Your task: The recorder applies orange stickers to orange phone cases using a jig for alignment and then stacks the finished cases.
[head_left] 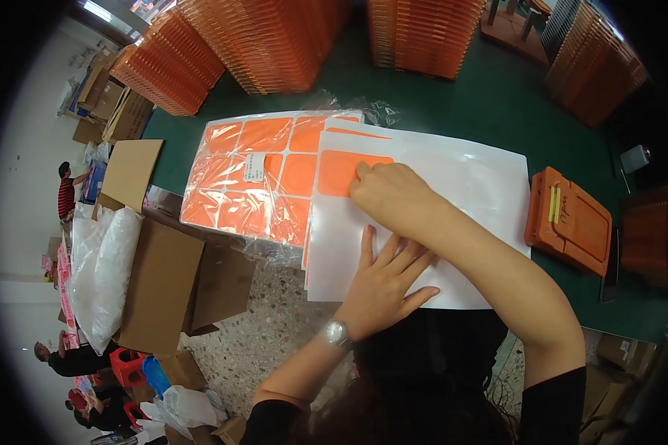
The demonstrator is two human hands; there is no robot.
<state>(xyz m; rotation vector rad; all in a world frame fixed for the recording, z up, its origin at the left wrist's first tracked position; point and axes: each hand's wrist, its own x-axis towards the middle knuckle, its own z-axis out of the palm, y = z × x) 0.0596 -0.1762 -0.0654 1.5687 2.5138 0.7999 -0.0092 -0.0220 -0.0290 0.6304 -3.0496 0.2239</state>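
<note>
A white backing sheet lies in front of me with one orange rounded-rectangle sticker at its upper left. At that sticker's right end, my right hand is closed, thumb and fingers pinched together over its edge; the fingertips are partly hidden. Below it, my left hand rests flat on the white sheet with fingers spread, a watch on its wrist. Beside the sheet on the left is a clear-wrapped pack of orange sticker sheets with a white label. Further orange sheets show under the white one.
Tall stacks of orange plastic parts stand along the back of the green table. To the right lies an orange plastic case with a yellow strip. Open cardboard boxes and a white plastic bag stand left. Other people are farther left.
</note>
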